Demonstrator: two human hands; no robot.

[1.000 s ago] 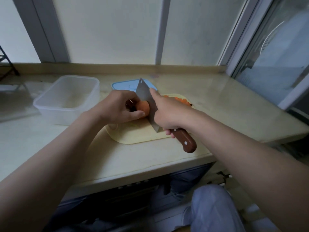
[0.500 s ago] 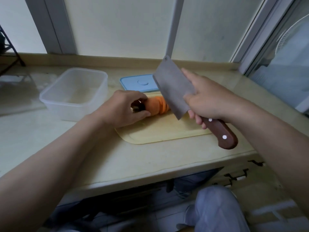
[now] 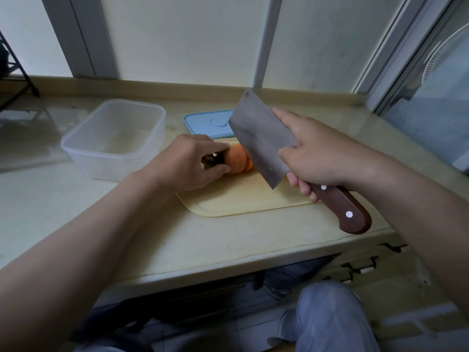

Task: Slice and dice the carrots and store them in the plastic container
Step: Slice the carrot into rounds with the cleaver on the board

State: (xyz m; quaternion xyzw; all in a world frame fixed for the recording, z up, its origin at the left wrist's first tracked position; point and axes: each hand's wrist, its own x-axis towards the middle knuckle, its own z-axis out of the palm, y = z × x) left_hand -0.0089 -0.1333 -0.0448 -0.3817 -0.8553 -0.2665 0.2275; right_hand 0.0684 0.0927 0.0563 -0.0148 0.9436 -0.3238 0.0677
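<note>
- Right hand [image 3: 322, 153] grips cleaver [image 3: 258, 138] by its wooden handle, forefinger along the blade, edge held above the cutting board [image 3: 241, 201]; a loose wrist risks a skewed stroke.
- Left hand [image 3: 187, 163] pinches the carrot [image 3: 237, 161] stub on the board; fingertips sit close beside the blade's path, a cut hazard.
- Plastic container [image 3: 83, 158] stands open, left of the board; pieces may scatter in transfer.

The left forearm [image 3: 101, 237] lay in from 7 o'clock; the left hand [image 3: 187, 163] sat knuckles-up, fingers and thumb curled round the carrot [image 3: 237, 161]. The right forearm [image 3: 406, 199] lay in from 4 o'clock; the right hand [image 3: 319, 158] gripped the cleaver [image 3: 258, 138], forefinger straight along the blade toward 11 o'clock.
</note>
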